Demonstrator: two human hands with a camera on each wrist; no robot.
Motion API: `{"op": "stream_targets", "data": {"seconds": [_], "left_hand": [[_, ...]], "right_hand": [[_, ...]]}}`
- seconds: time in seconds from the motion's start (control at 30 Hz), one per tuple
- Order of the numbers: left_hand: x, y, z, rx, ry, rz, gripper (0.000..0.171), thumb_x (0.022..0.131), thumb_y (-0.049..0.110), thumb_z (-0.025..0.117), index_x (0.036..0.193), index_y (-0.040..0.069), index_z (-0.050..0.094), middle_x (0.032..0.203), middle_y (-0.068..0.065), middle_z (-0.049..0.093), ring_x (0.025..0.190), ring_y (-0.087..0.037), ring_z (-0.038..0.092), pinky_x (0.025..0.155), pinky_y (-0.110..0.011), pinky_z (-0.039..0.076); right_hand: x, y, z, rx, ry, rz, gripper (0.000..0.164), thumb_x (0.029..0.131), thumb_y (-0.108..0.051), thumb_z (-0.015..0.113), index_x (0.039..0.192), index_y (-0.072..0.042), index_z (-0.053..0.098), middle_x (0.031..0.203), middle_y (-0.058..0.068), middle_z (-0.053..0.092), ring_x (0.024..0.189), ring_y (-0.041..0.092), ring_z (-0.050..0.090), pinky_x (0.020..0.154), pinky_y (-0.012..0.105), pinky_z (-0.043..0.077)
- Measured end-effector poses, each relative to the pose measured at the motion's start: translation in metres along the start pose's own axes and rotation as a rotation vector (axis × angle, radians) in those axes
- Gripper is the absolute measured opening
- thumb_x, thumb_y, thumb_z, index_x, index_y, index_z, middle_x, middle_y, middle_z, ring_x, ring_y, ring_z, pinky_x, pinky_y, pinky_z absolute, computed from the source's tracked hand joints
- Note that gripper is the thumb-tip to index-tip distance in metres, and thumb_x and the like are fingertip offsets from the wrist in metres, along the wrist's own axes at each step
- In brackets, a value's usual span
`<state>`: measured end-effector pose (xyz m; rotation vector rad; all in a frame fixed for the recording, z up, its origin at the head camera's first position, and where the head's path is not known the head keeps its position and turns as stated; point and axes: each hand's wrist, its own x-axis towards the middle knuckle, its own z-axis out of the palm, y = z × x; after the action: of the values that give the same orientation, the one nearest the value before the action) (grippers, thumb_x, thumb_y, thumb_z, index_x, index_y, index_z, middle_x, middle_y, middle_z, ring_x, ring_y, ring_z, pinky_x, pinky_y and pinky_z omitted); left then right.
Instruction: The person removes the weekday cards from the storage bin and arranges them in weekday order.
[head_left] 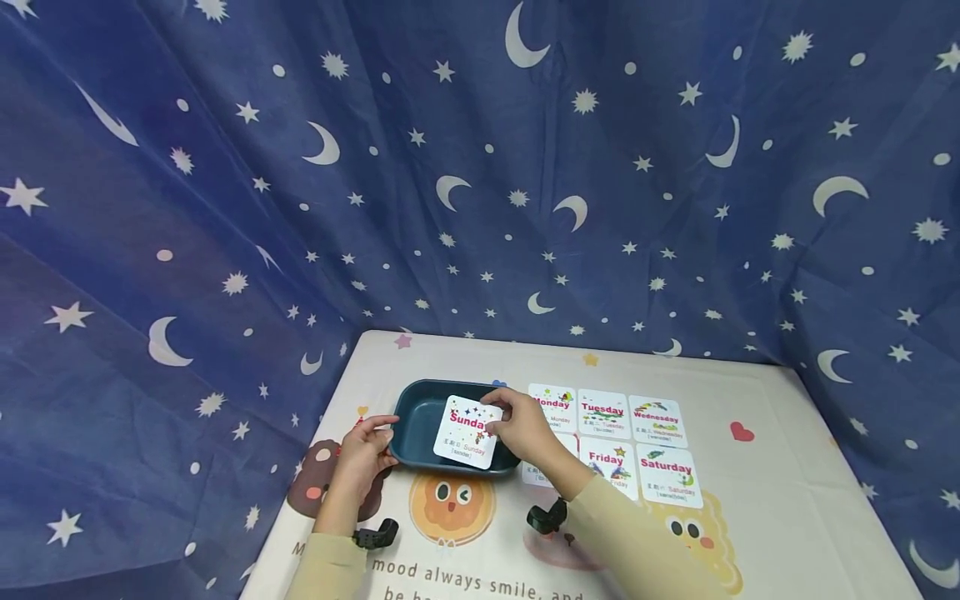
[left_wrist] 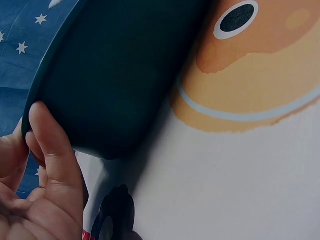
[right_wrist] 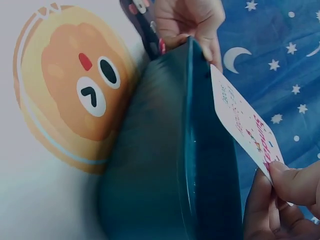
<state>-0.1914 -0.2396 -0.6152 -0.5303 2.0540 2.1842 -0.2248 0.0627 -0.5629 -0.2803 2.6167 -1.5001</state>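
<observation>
A dark teal rectangular tub (head_left: 416, 421) with rounded corners stands on the table. My left hand (head_left: 362, 456) grips its left end, the thumb and fingers pinching the rim, as the left wrist view shows up close on the tub's wall (left_wrist: 120, 75). Over the tub's opening, my right hand (head_left: 531, 431) pinches a white card (head_left: 463, 435) printed "Sunday" in red by its right edge. In the right wrist view this card (right_wrist: 244, 122) slants above the rim, between the thumb and fingers.
Right of the tub, white day cards lie in two rows: Monday (head_left: 553, 402), Tuesday (head_left: 602, 414) and Wednesday (head_left: 658, 419) behind, Friday (head_left: 607, 468) and Saturday (head_left: 669, 477) in front. Another front card (head_left: 534, 471) is partly covered by the right hand. A starry blue curtain (head_left: 480, 167) backs the table.
</observation>
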Motion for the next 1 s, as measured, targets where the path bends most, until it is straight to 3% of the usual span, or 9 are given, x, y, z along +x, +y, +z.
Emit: {"op": "stream_targets", "data": {"seconds": [0.27, 0.6, 0.9, 1.0], "left_hand": [[0.001, -0.002, 0.0, -0.009, -0.006, 0.0, 0.034, 0.109, 0.002, 0.055, 0.142, 0.001, 0.064, 0.094, -0.004, 0.061, 0.069, -0.013, 0.058, 0.063, -0.024, 0.059], [0.003, -0.003, -0.001, -0.015, -0.021, 0.011, 0.034, 0.109, 0.001, 0.055, 0.142, 0.0, 0.063, 0.095, -0.007, 0.063, 0.068, -0.013, 0.058, 0.062, -0.025, 0.058], [0.004, -0.004, -0.001, -0.023, -0.03, 0.022, 0.035, 0.109, 0.0, 0.055, 0.142, -0.002, 0.062, 0.092, -0.008, 0.063, 0.066, -0.013, 0.057, 0.061, -0.025, 0.058], [0.003, -0.004, -0.001, -0.027, -0.026, 0.018, 0.034, 0.109, 0.0, 0.055, 0.142, -0.001, 0.062, 0.094, -0.008, 0.063, 0.067, -0.013, 0.058, 0.061, -0.025, 0.058]], "right_hand": [[-0.018, 0.012, -0.024, 0.113, 0.023, 0.074, 0.042, 0.086, 0.006, 0.082, 0.12, -0.018, 0.079, 0.101, 0.006, 0.065, 0.072, 0.017, 0.057, 0.059, 0.025, 0.054], [-0.039, 0.032, -0.051, 0.125, 0.07, 0.135, 0.043, 0.082, 0.01, 0.083, 0.117, -0.016, 0.08, 0.103, 0.007, 0.067, 0.073, 0.016, 0.056, 0.06, 0.022, 0.052], [-0.063, 0.05, -0.059, 0.155, 0.037, 0.199, 0.04, 0.084, 0.01, 0.082, 0.117, -0.014, 0.08, 0.101, 0.008, 0.065, 0.073, 0.018, 0.053, 0.056, 0.022, 0.05], [-0.071, 0.056, -0.06, 0.166, 0.021, 0.216, 0.04, 0.084, 0.01, 0.082, 0.116, -0.014, 0.08, 0.097, 0.008, 0.063, 0.07, 0.017, 0.05, 0.051, 0.022, 0.043]]}}
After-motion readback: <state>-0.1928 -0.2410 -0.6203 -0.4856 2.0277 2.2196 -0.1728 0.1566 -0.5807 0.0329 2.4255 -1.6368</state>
